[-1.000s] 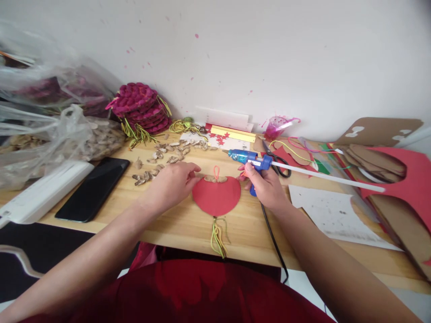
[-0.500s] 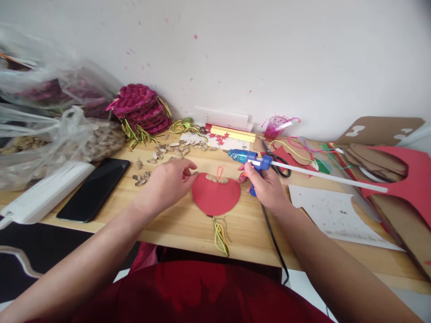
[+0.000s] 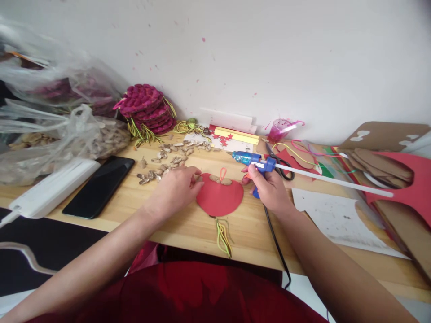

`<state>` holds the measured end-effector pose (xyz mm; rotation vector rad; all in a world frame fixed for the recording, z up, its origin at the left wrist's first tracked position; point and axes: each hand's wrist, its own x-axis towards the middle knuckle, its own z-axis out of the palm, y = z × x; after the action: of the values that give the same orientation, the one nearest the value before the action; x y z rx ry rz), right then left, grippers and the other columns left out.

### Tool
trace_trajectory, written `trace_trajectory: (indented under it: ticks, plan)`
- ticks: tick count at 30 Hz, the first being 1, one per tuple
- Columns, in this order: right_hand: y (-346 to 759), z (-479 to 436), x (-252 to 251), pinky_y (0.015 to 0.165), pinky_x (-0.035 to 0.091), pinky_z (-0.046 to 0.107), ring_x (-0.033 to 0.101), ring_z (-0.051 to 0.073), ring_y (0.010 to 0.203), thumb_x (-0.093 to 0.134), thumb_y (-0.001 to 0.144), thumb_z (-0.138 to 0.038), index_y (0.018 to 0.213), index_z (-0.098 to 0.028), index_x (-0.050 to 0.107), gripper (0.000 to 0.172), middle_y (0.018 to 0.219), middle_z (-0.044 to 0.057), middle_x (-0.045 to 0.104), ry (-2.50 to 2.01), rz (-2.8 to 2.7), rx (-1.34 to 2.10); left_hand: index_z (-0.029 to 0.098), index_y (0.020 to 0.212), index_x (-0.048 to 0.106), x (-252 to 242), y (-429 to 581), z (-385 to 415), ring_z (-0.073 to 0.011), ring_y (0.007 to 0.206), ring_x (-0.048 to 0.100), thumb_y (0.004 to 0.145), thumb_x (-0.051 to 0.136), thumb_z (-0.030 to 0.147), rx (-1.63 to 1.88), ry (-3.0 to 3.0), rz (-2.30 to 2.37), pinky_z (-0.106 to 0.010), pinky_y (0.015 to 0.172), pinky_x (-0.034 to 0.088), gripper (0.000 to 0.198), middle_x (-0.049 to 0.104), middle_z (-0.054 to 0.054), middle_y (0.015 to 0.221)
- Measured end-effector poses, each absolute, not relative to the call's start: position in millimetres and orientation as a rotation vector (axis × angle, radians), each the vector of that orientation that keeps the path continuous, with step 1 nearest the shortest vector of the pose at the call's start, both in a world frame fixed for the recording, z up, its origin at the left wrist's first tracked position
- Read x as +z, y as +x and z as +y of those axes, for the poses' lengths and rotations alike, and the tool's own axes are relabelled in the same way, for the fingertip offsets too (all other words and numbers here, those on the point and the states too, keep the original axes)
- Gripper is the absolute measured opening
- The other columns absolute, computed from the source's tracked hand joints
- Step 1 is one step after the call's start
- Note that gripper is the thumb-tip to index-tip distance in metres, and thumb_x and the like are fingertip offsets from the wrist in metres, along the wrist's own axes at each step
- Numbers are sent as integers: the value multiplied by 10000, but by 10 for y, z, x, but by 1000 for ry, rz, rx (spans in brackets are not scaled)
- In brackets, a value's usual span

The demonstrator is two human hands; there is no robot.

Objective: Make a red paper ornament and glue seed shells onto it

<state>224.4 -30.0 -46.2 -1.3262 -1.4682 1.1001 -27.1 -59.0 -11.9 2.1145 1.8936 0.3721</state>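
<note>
A red paper cutout [image 3: 219, 199], rounded with a cut-in top, lies on the table in front of me. Along its top edge sit peanut shells [image 3: 226, 181] and an orange string loop [image 3: 222, 173]; a yellow-green tassel [image 3: 222, 237] hangs from its bottom. At its upper left edge, my left hand [image 3: 180, 186] pinches what looks like a peanut shell, mostly hidden by the fingers. My right hand [image 3: 269, 188] grips a blue hot glue gun [image 3: 256, 160] right of the cutout. Its nozzle points left, and a long white glue stick [image 3: 333, 180] sticks out behind.
Loose peanut shells [image 3: 175, 152] lie beyond my left hand. A phone [image 3: 99, 186], a white power strip [image 3: 54, 186] and plastic bags [image 3: 67, 139] are at left. Stacked magenta pieces [image 3: 146, 107] stand behind. Scissors [image 3: 284, 166], stained paper [image 3: 330, 220] and cardboard [image 3: 380, 166] are at right.
The whole view has shifted slightly. My left hand has come closer to the cutout's upper left edge, its fingertips now touching there. My right hand still holds the glue gun in about the same place.
</note>
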Motion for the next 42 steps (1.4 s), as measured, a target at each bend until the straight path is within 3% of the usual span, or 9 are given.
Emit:
trace_trajectory:
  ticks: [8, 10, 12, 15, 17, 19, 22, 28, 42]
  plan:
    - [2235, -300, -451, 481, 529, 254, 662, 176, 642, 636, 878, -708, 973, -166, 708, 556, 798, 82, 736, -1316, -1456, 1094, 203, 1129, 735, -66, -474, -505, -237, 810, 714, 965, 511, 378, 415, 2113, 1966, -340, 756, 491, 328, 790, -53, 901]
    - [2233, -302, -438, 485, 533, 260, 661, 178, 633, 637, 874, -713, 962, -170, 713, 555, 767, 76, 733, -1320, -1455, 1092, 223, 992, 756, 30, -609, -428, -237, 783, 700, 955, 511, 402, 386, 2134, 2054, -337, 714, 472, 305, 786, -53, 893]
    - [2232, -302, -425, 484, 534, 263, 657, 176, 620, 634, 873, -718, 944, -172, 717, 557, 752, 75, 733, -1323, -1462, 1082, 229, 756, 719, 135, -753, -332, -225, 653, 647, 958, 492, 489, 290, 2128, 2145, -335, 630, 429, 400, 719, -44, 687]
    - [2234, -294, -418, 463, 529, 267, 649, 171, 578, 638, 868, -722, 919, -171, 717, 559, 745, 82, 737, -1316, -1470, 1071, 230, 641, 679, 267, -931, -171, -223, 577, 595, 960, 458, 562, 217, 2142, 2241, -343, 577, 377, 511, 624, -35, 551]
    - [2237, -284, -425, 450, 529, 266, 680, 195, 616, 650, 865, -714, 917, -170, 712, 550, 740, 89, 735, -1295, -1452, 1070, 228, 702, 730, 328, -1001, -65, -229, 637, 636, 951, 498, 506, 271, 2141, 2257, -333, 613, 411, 440, 666, -35, 597]
    - [2241, -272, -433, 448, 532, 263, 710, 221, 678, 655, 872, -700, 930, -172, 707, 534, 746, 96, 733, -1277, -1441, 1070, 232, 898, 788, 366, -1031, 31, -224, 774, 692, 912, 574, 361, 450, 2149, 2214, -313, 716, 470, 251, 771, -31, 810]
    - [2244, -263, -424, 448, 537, 271, 683, 203, 621, 648, 880, -695, 927, -179, 705, 521, 734, 87, 726, -1275, -1452, 1067, 232, 1088, 783, 379, -1041, 138, -210, 858, 713, 865, 636, 278, 607, 2145, 2139, -301, 811, 498, 271, 800, -34, 1001]
    - [2225, -276, -370, 432, 517, 282, 590, 150, 465, 664, 859, -704, 884, -187, 697, 519, 707, 74, 717, -1317, -1432, 1060, 225, 860, 785, 196, -1118, 180, -191, 758, 707, 827, 643, 290, 374, 2142, 1908, -281, 715, 485, 160, 792, -6, 830]
    - [2235, -259, -386, 419, 510, 287, 585, 153, 452, 674, 840, -724, 878, -196, 702, 530, 691, 73, 715, -1356, -1426, 1059, 240, 985, 757, 41, -1087, 181, -222, 938, 677, 759, 715, 280, 147, 2298, 1610, -293, 802, 470, 233, 756, -26, 993]
